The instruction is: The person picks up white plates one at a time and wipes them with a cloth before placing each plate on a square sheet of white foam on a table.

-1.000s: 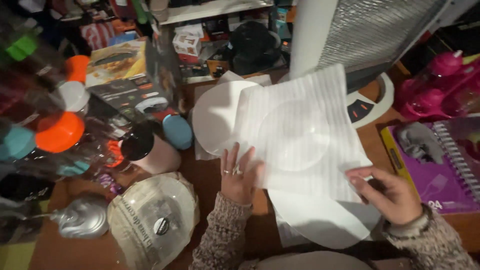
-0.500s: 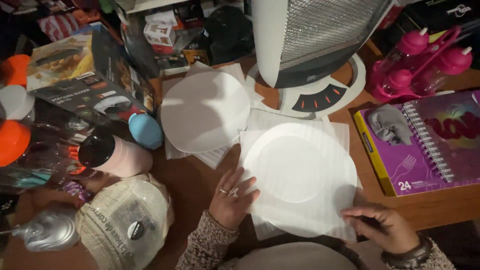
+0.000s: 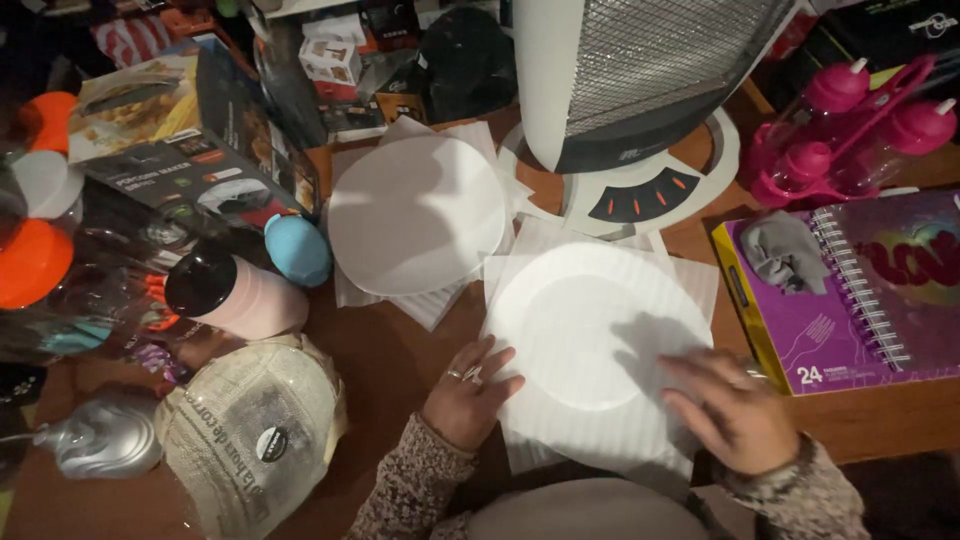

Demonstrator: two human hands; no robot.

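The left hand (image 3: 468, 392), wearing rings, lay flat with fingers spread, pressed on the near left edge of a white ribbed foam sheet (image 3: 600, 420) spread on the brown wooden table (image 3: 390, 350). The right hand (image 3: 735, 410) was open too, fingers together and slightly blurred, resting on the sheet's right side. A second earlier that hand had pinched the sheet's corner while the sheet was lifted and rumpled; by this moment the pinch was released and the sheet lay smoothed down. A round white plate (image 3: 590, 325) sat centred on the sheet, between the hands and beyond them, fully uncovered.

Farther off to the left, a second round white plate (image 3: 415, 212) rested on more ribbed foam. Beyond both stood a white heater with a grey metal grille (image 3: 640, 90). To the right lay a purple box holding a spiral notebook (image 3: 850, 290), with pink bottles (image 3: 860, 120) behind. At left sat a pale pink cup with a dark top (image 3: 235, 292), a blue egg-shaped object (image 3: 298, 250), and a newspaper-wrapped bundle (image 3: 250, 430).
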